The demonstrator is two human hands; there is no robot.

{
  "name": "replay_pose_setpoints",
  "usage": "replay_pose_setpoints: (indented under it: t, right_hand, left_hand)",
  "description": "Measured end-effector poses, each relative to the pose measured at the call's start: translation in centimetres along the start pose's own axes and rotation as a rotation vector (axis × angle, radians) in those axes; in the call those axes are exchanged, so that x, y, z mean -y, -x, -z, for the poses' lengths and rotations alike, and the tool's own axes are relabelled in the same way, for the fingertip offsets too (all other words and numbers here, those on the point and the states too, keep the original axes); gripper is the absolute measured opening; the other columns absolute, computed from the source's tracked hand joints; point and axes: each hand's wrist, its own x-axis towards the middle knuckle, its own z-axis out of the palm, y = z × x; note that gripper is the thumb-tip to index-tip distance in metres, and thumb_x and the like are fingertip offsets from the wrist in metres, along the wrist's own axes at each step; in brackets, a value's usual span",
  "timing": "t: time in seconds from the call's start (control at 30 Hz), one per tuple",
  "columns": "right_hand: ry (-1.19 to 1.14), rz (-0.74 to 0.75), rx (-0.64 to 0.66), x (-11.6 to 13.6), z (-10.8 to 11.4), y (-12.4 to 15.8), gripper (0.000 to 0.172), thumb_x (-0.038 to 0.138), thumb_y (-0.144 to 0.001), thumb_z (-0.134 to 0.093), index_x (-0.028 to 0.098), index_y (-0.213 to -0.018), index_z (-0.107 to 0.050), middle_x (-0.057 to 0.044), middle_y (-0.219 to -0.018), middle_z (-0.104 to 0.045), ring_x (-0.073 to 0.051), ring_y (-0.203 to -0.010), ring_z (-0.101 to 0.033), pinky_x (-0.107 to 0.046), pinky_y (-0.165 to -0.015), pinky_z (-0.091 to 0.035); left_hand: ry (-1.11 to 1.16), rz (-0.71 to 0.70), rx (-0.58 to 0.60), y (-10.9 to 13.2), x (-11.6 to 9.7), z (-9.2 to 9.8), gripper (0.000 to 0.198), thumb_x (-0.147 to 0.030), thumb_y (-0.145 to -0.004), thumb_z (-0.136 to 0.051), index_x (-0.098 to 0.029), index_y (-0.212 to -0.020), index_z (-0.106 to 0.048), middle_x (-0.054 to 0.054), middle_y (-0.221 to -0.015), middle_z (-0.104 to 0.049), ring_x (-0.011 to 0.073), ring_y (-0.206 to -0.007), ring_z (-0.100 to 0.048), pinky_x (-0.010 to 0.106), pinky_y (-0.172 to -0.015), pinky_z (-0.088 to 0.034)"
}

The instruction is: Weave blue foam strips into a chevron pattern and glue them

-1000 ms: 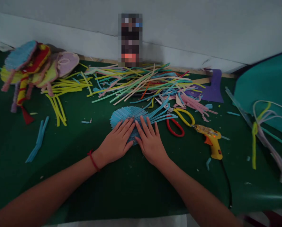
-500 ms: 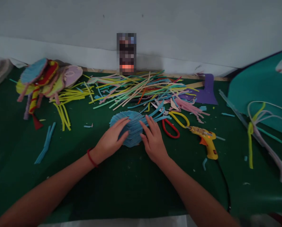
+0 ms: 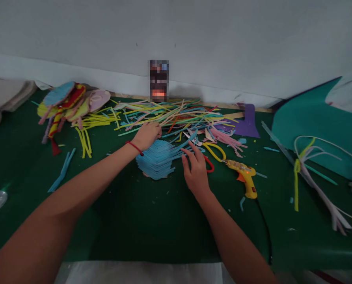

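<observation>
A round piece covered with blue pipe cleaners in a chevron pattern (image 3: 155,161) lies flat on the green table, with loose blue ends (image 3: 180,149) sticking out to its right. My left hand (image 3: 148,137) is above its upper edge, at the near side of a pile of coloured pipe cleaners (image 3: 176,112). Its fingers are curled together, and whatever they may hold is hidden. Beside the blue ends, my right hand (image 3: 196,169) has its fingers apart and holds nothing. Scissors with red and yellow handles (image 3: 215,151) lie just beyond it.
To the right lies a yellow glue gun (image 3: 246,177) with a black cord. Finished-looking fuzzy round pieces (image 3: 71,102) are stacked at the back left. A phone-like screen (image 3: 159,81), blurred, leans on the wall. Teal sheet material (image 3: 306,114) and bundled pale stems (image 3: 320,185) occupy the right.
My left hand has left the blue piece and moved up to the pile, its fingers now curled. My right hand has drawn slightly away from the blue piece. The view has shifted a little.
</observation>
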Motion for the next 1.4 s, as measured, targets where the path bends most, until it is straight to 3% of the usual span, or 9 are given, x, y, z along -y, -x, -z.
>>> replay_pose_setpoints:
  t: [0.2, 0.3, 0.47, 0.67, 0.77, 1.0, 1.17, 1.4]
  right_hand:
    - [-0.030, 0.050, -0.156, -0.2, 0.8, -0.2, 0.025, 0.026, -0.095, -0.041, 0.023, -0.112, -0.059, -0.011, -0.127, -0.056, -0.023, -0.118, -0.052, -0.043, -0.096, -0.044]
    - [0.021, 0.133, -0.169, 0.1, 0.8, 0.1, 0.025, 0.025, -0.094, -0.046, 0.024, -0.115, -0.058, -0.011, -0.125, -0.058, -0.023, -0.116, -0.053, -0.042, -0.095, -0.044]
    - [0.018, 0.232, -0.035, 1.0, 0.3, 0.8, 0.019, 0.028, -0.091, -0.053, 0.024, -0.107, -0.063, -0.009, -0.119, -0.063, -0.023, -0.110, -0.057, -0.041, -0.091, -0.043]
    - [-0.009, 0.257, 0.153, 2.4, -0.1, 1.8, 0.015, 0.027, -0.091, -0.053, 0.021, -0.090, -0.066, -0.004, -0.084, -0.071, -0.018, -0.079, -0.063, -0.031, -0.071, -0.043]
    - [-0.022, 0.262, 0.237, 2.9, -0.2, 2.1, 0.015, 0.026, -0.091, -0.053, 0.019, -0.088, -0.066, -0.004, -0.078, -0.069, -0.016, -0.074, -0.063, -0.026, -0.063, -0.042]
    - [0.046, 0.328, 0.443, 3.7, -0.7, 2.5, 0.014, 0.023, -0.090, -0.054, 0.019, -0.079, -0.063, -0.003, -0.071, -0.066, -0.015, -0.068, -0.059, -0.026, -0.062, -0.039]
    - [0.031, 0.281, 0.465, 3.8, -1.0, 2.7, 0.015, 0.020, -0.088, -0.053, 0.018, -0.076, -0.061, -0.003, -0.068, -0.062, -0.015, -0.065, -0.057, -0.025, -0.059, -0.037]
    - [-0.079, 0.221, 0.476, 4.1, -1.1, 2.6, 0.015, 0.021, -0.090, -0.052, 0.018, -0.079, -0.062, -0.003, -0.068, -0.062, -0.014, -0.065, -0.057, -0.026, -0.059, -0.041]
  left_hand:
    - [0.141, 0.046, -0.026, 2.6, -1.6, 3.8, 0.013, -0.023, -0.090, -0.048, -0.016, -0.096, -0.057, 0.005, -0.085, -0.066, 0.0180, -0.076, -0.059, 0.029, -0.066, -0.039]
    - [0.186, -0.034, -0.027, 5.3, -2.6, 4.9, 0.013, -0.023, -0.092, -0.046, -0.016, -0.094, -0.056, 0.005, -0.084, -0.065, 0.0176, -0.076, -0.058, 0.028, -0.065, -0.039]
    - [0.288, -0.161, 0.004, 10.4, -3.5, 5.1, 0.012, -0.024, -0.093, -0.046, -0.018, -0.091, -0.056, 0.003, -0.083, -0.064, 0.0165, -0.078, -0.058, 0.028, -0.070, -0.041]
    - [0.368, -0.138, 0.017, 14.2, -2.5, 4.1, 0.018, -0.026, -0.095, -0.041, -0.018, -0.092, -0.057, 0.004, -0.083, -0.062, 0.0163, -0.078, -0.057, 0.028, -0.071, -0.042]
    - [0.472, -0.078, -0.005, 15.1, -1.7, 3.2, 0.017, -0.026, -0.095, -0.042, -0.018, -0.095, -0.057, 0.004, -0.089, -0.061, 0.0160, -0.084, -0.058, 0.028, -0.073, -0.044]
    - [0.566, -0.041, -0.017, 15.7, -1.3, 0.9, 0.017, -0.028, -0.093, -0.046, -0.019, -0.092, -0.060, 0.003, -0.091, -0.064, 0.0162, -0.088, -0.057, 0.030, -0.080, -0.045]
    - [0.490, 0.015, -0.027, 16.0, -1.5, 0.5, 0.013, -0.028, -0.091, -0.051, -0.019, -0.091, -0.061, 0.004, -0.090, -0.063, 0.0182, -0.085, -0.057, 0.033, -0.078, -0.045]
    - [0.493, 0.099, -0.043, 16.6, -0.9, 1.4, 0.015, -0.028, -0.092, -0.049, -0.019, -0.090, -0.061, 0.003, -0.088, -0.064, 0.0174, -0.084, -0.059, 0.031, -0.075, -0.047]
